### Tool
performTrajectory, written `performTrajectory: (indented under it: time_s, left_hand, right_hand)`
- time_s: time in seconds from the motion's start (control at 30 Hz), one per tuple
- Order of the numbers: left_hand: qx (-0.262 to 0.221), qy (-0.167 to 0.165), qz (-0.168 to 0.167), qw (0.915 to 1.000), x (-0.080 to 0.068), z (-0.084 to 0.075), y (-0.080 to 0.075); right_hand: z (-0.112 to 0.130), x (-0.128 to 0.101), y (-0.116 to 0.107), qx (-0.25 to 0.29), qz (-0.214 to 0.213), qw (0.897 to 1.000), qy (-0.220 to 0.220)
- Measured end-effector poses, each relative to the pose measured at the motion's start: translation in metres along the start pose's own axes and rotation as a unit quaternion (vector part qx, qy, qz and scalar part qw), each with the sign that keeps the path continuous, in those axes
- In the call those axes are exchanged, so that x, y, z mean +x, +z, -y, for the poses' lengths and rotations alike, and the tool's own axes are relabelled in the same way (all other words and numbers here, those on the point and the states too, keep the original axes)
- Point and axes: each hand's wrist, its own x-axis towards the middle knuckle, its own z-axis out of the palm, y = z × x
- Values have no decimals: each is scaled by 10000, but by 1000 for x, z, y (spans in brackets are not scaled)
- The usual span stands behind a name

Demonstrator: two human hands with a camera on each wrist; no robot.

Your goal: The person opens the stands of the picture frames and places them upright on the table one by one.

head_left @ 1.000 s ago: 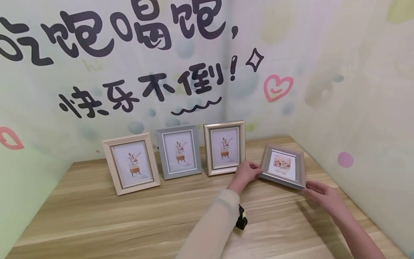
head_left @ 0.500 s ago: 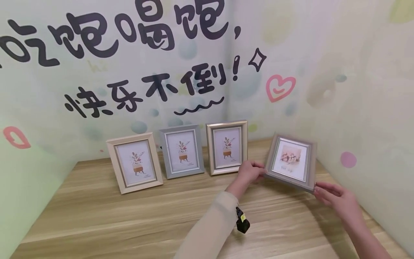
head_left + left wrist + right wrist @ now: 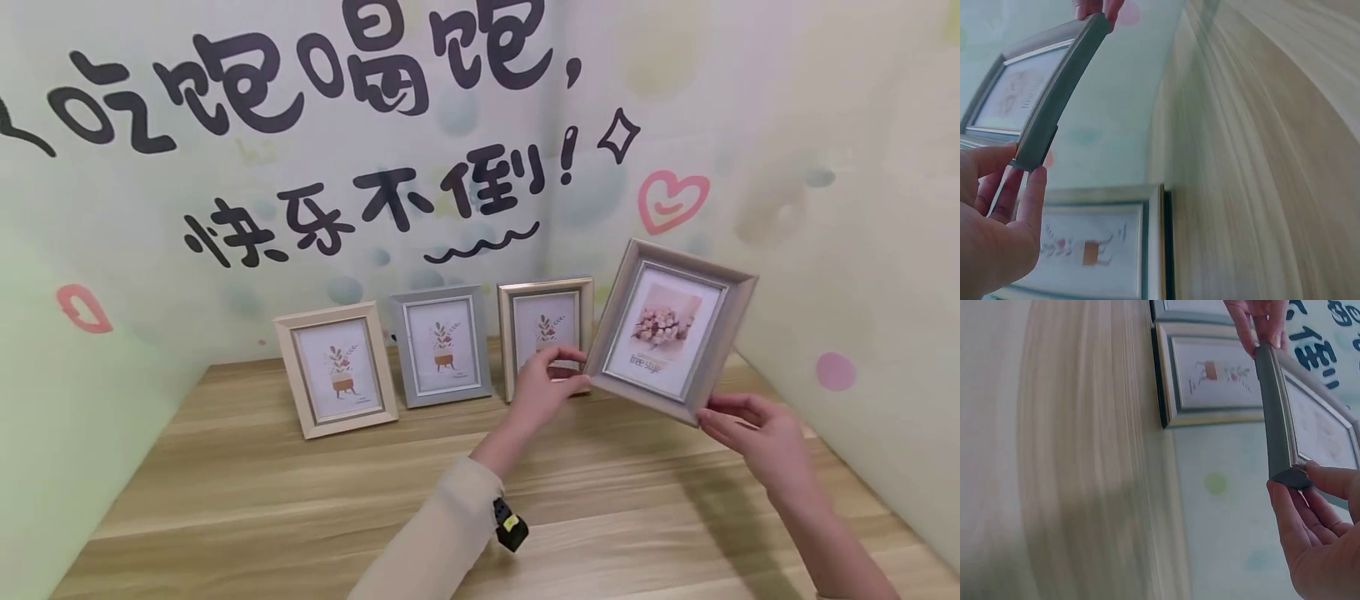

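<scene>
Both hands pinch the silver picture frame (image 3: 670, 331) by its lower corners, left hand (image 3: 542, 387) and right hand (image 3: 752, 429), holding it tilted above the worktop (image 3: 300, 500). Judged rigid, light, glazing fragile. The gold frame (image 3: 545, 333) stands just behind; the right wall (image 3: 862, 250) is near.

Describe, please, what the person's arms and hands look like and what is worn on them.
The left arm wears a long cream sleeve that ends at the wrist. Beneath that wrist sits a small black device with a yellow mark. The left hand is bare, with no ring or glove visible. The right forearm is bare with no sleeve in view, and the right hand is bare too.
</scene>
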Motion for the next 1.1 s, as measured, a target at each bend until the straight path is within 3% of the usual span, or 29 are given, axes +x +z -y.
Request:
performTrajectory:
  time_s: [0.17, 0.37, 0.6, 0.73, 1.1]
  left_hand:
    - [-43, 458, -101, 9989, -14, -2, -36]
    - [43, 502, -469, 9976, -29, 1, -79]
    - [300, 612, -1171, 9908, -46, 10, -120]
    - [533, 600, -1520, 9851, -53, 15, -135]
    - [1614, 14, -1843, 9695, -68, 33, -167]
  right_hand:
    - [6, 6, 35, -952, -18, 9954, -63]
    - [9, 14, 81, -1935, 206, 9789, -621]
    - [9, 22, 133, -2078, 741, 9732, -645]
    - [6, 25, 153, -2210, 958, 9691, -522]
    - [-8, 23, 197, -2459, 1488, 9576, -214]
